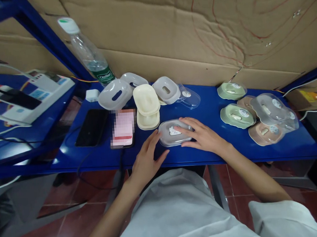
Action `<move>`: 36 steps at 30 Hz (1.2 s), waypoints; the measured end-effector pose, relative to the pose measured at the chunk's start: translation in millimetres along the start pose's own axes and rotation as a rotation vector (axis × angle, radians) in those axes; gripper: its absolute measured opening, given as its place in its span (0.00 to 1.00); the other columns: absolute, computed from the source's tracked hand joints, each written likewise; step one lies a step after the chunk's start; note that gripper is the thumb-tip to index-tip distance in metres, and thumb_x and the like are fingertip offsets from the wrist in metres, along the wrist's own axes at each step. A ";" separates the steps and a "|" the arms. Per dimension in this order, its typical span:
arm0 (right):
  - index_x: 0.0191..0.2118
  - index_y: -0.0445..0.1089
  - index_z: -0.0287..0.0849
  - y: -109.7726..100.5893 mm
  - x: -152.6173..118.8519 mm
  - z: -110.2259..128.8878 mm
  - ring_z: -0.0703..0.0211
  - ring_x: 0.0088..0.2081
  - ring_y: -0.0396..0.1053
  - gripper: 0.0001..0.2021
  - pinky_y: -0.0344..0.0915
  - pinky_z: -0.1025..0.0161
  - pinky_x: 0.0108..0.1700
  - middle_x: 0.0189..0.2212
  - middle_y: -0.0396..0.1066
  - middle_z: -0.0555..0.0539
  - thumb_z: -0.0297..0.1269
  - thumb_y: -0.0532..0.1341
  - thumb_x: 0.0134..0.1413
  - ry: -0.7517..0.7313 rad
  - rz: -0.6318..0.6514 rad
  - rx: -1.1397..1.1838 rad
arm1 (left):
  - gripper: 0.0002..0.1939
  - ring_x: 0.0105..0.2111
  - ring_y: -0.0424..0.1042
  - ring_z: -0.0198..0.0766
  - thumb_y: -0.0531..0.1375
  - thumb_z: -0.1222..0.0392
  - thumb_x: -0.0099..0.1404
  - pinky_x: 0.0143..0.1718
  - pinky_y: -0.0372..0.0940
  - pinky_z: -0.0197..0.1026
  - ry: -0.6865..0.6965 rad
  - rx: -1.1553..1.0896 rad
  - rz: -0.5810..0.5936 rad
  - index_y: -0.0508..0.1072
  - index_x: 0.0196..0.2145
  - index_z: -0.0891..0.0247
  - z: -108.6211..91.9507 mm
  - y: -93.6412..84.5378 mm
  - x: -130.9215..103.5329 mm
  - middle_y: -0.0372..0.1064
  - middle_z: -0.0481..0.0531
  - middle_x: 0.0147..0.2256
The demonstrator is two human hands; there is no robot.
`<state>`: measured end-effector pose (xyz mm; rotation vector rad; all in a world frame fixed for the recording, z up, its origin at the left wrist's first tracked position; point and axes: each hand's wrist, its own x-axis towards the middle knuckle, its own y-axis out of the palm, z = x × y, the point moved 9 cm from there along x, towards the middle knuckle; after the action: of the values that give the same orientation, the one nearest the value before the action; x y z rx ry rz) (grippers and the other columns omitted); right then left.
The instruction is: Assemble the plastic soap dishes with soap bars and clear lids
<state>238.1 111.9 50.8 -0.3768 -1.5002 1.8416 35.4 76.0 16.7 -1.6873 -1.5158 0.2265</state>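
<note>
The right hand [202, 135] lies flat and open on the right end of a translucent grey oval plastic case [173, 133], fingers spread across its lid, pressing rather than gripping. The left hand [147, 158] is also open and relaxed, its fingertips touching the case's left end and its palm resting on the blue bench [217, 154] near the front edge. The case sits between the two hands, near the middle of the front edge, with its long axis running left to right along the bench. It lies just ahead of both hands; the right one covers more of it.

Just behind the case stands a stack of cream oval plastic trays [147, 106], with more grey oval shells [115, 94] toward the back edge. Pale green and pink closed cases [237, 115] are grouped toward the right end. A black phone [91, 127] and a clear plastic water bottle [88, 53] are toward the left end.
</note>
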 end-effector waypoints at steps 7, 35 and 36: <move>0.75 0.65 0.55 2.4 -5.0 -0.8 0.39 0.72 0.61 0.33 0.65 0.37 0.72 0.73 0.60 0.37 0.56 0.66 0.70 -0.007 0.018 0.025 | 0.32 0.69 0.70 0.49 0.61 0.55 0.79 0.67 0.72 0.54 0.014 0.007 0.032 0.57 0.75 0.52 -1.0 0.3 1.4 0.67 0.60 0.70; 0.75 0.61 0.36 -68.4 -17.8 -191.8 0.21 0.78 0.47 0.38 0.53 0.29 0.75 0.78 0.43 0.24 0.40 0.70 0.63 0.801 -0.325 -0.245 | 0.18 0.53 0.77 0.52 0.61 0.59 0.78 0.54 0.68 0.57 0.156 0.349 0.034 0.73 0.63 0.58 -37.5 11.0 13.5 0.79 0.59 0.55; 0.76 0.60 0.36 -67.9 -17.2 -184.6 0.21 0.78 0.44 0.37 0.50 0.28 0.75 0.79 0.41 0.24 0.39 0.68 0.65 0.776 -0.339 -0.286 | 0.18 0.53 0.77 0.51 0.60 0.61 0.78 0.53 0.68 0.56 0.182 0.315 0.062 0.73 0.63 0.58 -44.2 16.1 11.6 0.79 0.58 0.55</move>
<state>389.4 238.6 59.1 -0.8075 -1.1689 1.0265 77.8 67.6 38.4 -1.4618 -1.2246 0.3186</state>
